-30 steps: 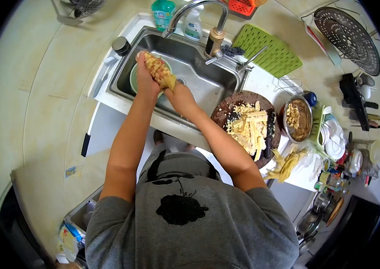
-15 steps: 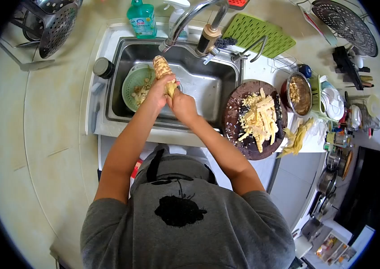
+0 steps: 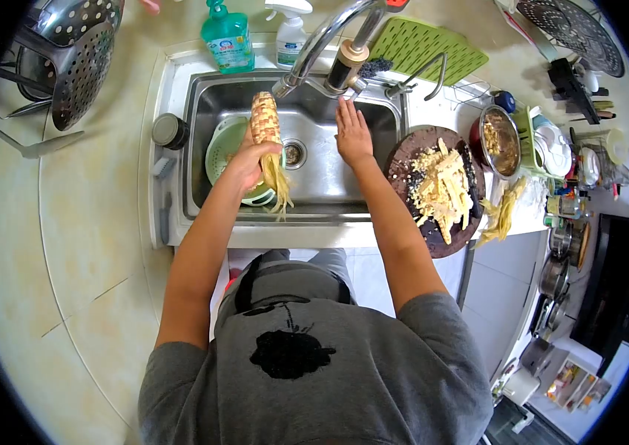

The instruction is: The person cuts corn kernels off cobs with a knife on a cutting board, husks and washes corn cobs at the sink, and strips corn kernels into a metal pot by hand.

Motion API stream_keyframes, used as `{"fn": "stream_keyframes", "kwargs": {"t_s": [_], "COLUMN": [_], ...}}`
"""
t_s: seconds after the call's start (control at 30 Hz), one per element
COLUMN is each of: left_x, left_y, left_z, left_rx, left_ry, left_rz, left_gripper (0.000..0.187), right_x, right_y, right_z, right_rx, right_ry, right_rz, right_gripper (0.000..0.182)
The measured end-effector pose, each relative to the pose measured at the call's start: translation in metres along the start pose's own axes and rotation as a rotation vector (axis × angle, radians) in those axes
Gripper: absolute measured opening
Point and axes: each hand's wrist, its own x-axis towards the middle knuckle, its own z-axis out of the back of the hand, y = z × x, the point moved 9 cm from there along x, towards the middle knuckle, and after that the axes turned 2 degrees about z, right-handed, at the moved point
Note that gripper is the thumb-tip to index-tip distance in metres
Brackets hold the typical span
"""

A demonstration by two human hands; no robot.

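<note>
My left hand (image 3: 249,161) is closed around the lower part of a corn cob (image 3: 265,119) with a patchy surface, held upright over the sink (image 3: 322,178). Yellow husk (image 3: 277,185) hangs down below my fingers. Behind that hand a green colander (image 3: 218,152) sits in the sink, its contents mostly hidden. My right hand (image 3: 353,133) is open, fingers stretched toward the faucet (image 3: 333,33), near the handle; whether it touches cannot be made out.
Right of the sink, a round dark board (image 3: 403,159) holds cobs and loose kernels. Beyond it are a metal bowl (image 3: 509,159) and husks (image 3: 504,215). A green bottle (image 3: 229,44), a spray bottle (image 3: 290,37) and a dark jar (image 3: 170,131) stand around the sink.
My right hand has let go of the husk and moved up and right to the faucet, its fingers now spread. The cob is more upright in my left hand, and the view has shifted slightly.
</note>
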Motion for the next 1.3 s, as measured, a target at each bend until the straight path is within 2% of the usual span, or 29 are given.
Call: {"fn": "stream_keyframes", "kwargs": {"t_s": [0.1, 0.2, 0.27, 0.3, 0.33, 0.37, 0.4, 0.43, 0.47, 0.5, 0.53, 0.57, 0.63, 0.67, 0.73, 0.77, 0.87, 0.97, 1.07, 1.13, 1.17, 1.2, 1.27, 1.3], "left_x": [-0.008, -0.012, -0.005, 0.0, 0.006, 0.011, 0.008, 0.002, 0.013, 0.023, 0.003, -0.025, -0.03, -0.031, -0.021, -0.016, -0.009, -0.033, -0.02, -0.014, -0.01, -0.006, -0.01, -0.015], "left_y": [-0.014, -0.017, -0.012, -0.012, -0.01, -0.009, -0.016, -0.023, -0.018, -0.012, -0.027, -0.047, -0.05, -0.05, -0.027, -0.015, 0.001, -0.007, 0.007, 0.011, 0.009, 0.009, 0.002, -0.007], "left_z": [-0.002, 0.003, 0.008, 0.013, 0.018, 0.017, 0.011, 0.003, 0.012, 0.016, -0.002, -0.02, -0.011, -0.002, 0.012, 0.015, 0.024, -0.004, 0.017, 0.027, 0.036, 0.042, 0.041, 0.034], "left_rx": [0.089, 0.189, 0.243, 0.351, 0.46, 0.568, 0.689, 0.803, 0.916, 1.03, 1.128, 1.217, 1.15, 1.117, 0.647, 0.409, 0.155, -0.114, -0.109, 0.034, 0.128, 0.222, 0.368, 0.419], "left_ry": [0.028, -0.014, -0.029, -0.073, -0.11, -0.136, -0.168, -0.193, -0.176, -0.16, -0.229, -0.306, -0.347, -0.376, -0.172, -0.077, 0.132, 0.098, 0.155, 0.117, 0.086, 0.06, 0.014, -0.006], "left_rz": [-0.025, -0.006, 0.016, -0.011, -0.039, -0.067, -0.226, -0.389, -0.349, -0.313, -0.46, -0.616, -0.486, -0.419, -0.203, -0.093, 0.155, 0.297, 0.333, 0.342, 0.286, 0.237, 0.132, 0.07], "left_gripper": [0.089, 0.091, 0.091, 0.089, 0.088, 0.087, 0.076, 0.067, 0.064, 0.062, 0.062, 0.062, 0.061, 0.061, 0.054, 0.05, 0.046, 0.037, 0.028, 0.024, 0.025, 0.027, 0.031, 0.033], "right_x": [0.01, 0.014, 0.027, 0.04, 0.047, 0.051, 0.047, 0.062, 0.063, 0.067, 0.07, 0.083, 0.108, 0.11, 0.112, 0.102, 0.1, 0.095, 0.091, 0.088, 0.092, 0.099, 0.116, 0.12], "right_y": [-0.01, -0.007, 0.008, 0.026, 0.049, 0.075, 0.102, 0.112, 0.119, 0.114, 0.111, 0.117, 0.125, 0.13, 0.14, 0.14, 0.148, 0.152, 0.153, 0.15, 0.147, 0.139, 0.136, 0.139], "right_z": [-0.022, -0.029, -0.019, -0.025, -0.006, 0.021, 0.069, 0.048, 0.057, 0.059, 0.054, 0.042, 0.019, 0.011, 0.037, 0.062, 0.068, 0.066, 0.064, 0.069, 0.065, 0.063, 0.031, 0.026], "right_rx": [-0.12, 0.062, 0.643, 1.056, 1.427, 1.769, 2.104, 1.471, 1.308, 1.459, 1.613, 1.684, 1.836, 2.063, 2.518, 2.533, 2.746, 2.887, 2.792, 2.754, 2.67, 2.482, 2.153, 2.13], "right_ry": [0.031, 0.15, 0.058, -0.13, -0.181, -0.14, 0.005, -0.395, -0.349, -0.261, -0.177, -0.177, -0.17, -0.156, -0.112, -0.033, 0.065, 0.072, 0.026, -0.012, -0.021, -0.16, -0.289, -0.221], "right_rz": [0.023, -0.038, -0.231, -0.205, -0.2, -0.152, -0.097, -0.028, -0.213, -0.338, -0.458, -0.462, -0.446, -0.476, -0.504, -0.39, -0.344, -0.221, -0.269, -0.231, -0.291, -0.29, -0.362, -0.404], "right_gripper": [0.058, 0.063, 0.07, 0.07, 0.068, 0.066, 0.073, 0.084, 0.092, 0.09, 0.088, 0.083, 0.072, 0.062, 0.042, 0.033, 0.036, 0.042, 0.057, 0.074, 0.076, 0.072, 0.058, 0.051]}}
